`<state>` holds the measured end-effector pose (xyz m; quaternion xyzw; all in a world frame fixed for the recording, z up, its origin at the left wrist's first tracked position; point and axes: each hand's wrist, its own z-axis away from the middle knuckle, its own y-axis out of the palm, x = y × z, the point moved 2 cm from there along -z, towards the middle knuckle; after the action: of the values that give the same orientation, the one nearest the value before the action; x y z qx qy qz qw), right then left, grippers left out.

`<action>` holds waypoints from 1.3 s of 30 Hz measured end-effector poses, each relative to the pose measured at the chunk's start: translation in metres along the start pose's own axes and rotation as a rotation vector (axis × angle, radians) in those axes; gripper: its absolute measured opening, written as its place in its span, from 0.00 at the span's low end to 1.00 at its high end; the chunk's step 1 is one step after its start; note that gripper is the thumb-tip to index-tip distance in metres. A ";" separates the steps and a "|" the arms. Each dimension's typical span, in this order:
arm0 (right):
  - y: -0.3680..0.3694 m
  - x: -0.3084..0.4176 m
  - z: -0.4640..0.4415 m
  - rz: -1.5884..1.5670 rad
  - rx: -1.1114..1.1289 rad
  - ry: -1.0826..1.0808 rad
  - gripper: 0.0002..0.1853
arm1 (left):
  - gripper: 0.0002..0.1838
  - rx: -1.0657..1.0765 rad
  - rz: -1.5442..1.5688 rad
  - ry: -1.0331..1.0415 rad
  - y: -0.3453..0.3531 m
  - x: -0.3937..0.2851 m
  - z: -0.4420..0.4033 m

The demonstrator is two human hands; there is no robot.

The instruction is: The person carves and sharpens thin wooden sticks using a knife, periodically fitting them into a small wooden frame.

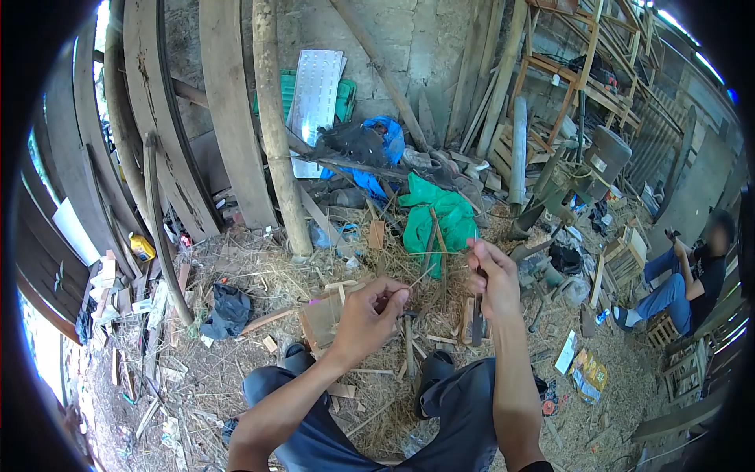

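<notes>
My left hand [371, 313] is closed in a pinch, with a thin pale strip [422, 280] sticking out past its fingertips. My right hand [495, 282] is raised a little higher, its fingers curled and its thumb pressed down. Another thin, light strand [432, 253] runs leftward from near its fingertips. A dark, flat, long piece [476, 322] shows just below the right hand; whether the hand grips it is unclear. Under the hands, between my feet, lie a wooden block [318, 324] and loose sticks.
A green plastic sheet [440, 220] and blue tarp [384, 141] lie ahead. A wooden post [275, 134] stands front left. Wood scraps and straw litter the floor, with a black plastic bag [228, 311] at left. Another person [692, 279] sits at right on a slatted crate [664, 329].
</notes>
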<state>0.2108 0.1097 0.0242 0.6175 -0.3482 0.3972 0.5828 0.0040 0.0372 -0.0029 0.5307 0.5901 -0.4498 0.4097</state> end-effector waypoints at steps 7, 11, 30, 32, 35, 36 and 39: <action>0.038 -0.022 0.023 0.219 0.261 0.022 0.15 | 0.08 -0.144 -0.331 0.027 0.002 -0.026 0.001; 0.034 -0.023 0.020 0.187 0.244 0.081 0.13 | 0.07 -0.139 -0.453 0.107 0.005 -0.036 0.003; 0.032 -0.023 0.021 0.115 0.267 0.164 0.12 | 0.04 -0.197 -0.515 0.363 0.007 -0.027 0.002; 0.031 -0.025 0.021 0.077 0.212 0.207 0.11 | 0.05 -0.190 -0.503 0.411 0.010 -0.021 0.002; 0.009 -0.022 0.003 0.034 0.010 0.105 0.16 | 0.05 -0.176 -0.511 0.416 0.008 -0.020 0.005; -0.004 -0.017 -0.003 0.037 0.012 0.105 0.16 | 0.05 -0.179 -0.509 0.416 0.007 -0.021 0.007; -0.023 0.000 -0.010 0.002 -0.116 -0.040 0.16 | 0.05 -0.164 -0.439 0.321 -0.001 -0.025 0.005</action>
<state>0.2307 0.1213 0.0141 0.5900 -0.3828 0.3643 0.6104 0.0054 0.0259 0.0199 0.4199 0.7827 -0.3886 0.2453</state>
